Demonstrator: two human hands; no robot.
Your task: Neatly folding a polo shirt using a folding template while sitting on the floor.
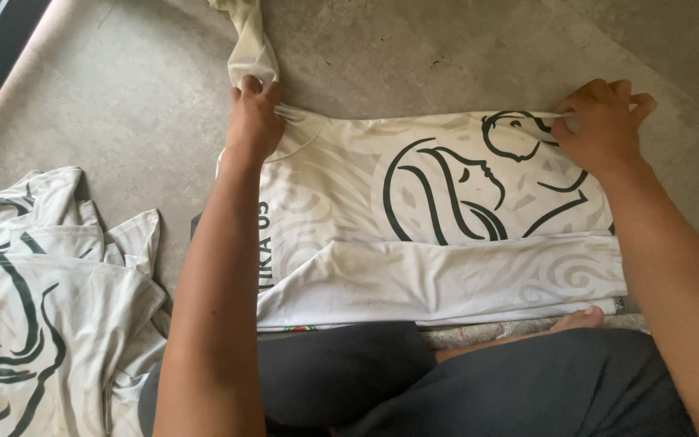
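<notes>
Two hands pinching far edge of white shirt (438, 218) flat on floor (123, 89): left hand (254, 117) grips near collar, right hand (600, 121) grips hem end. Keep edge taut, corners level. Black line-art print at centre, dark lettering by left forearm. Shirt pile (42, 299) at left.

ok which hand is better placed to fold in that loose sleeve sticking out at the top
Left, probably. The left hand pinches the white shirt at the shoulder, right beside the loose sleeve. The right hand grips the far hem edge, well away from it.
</notes>
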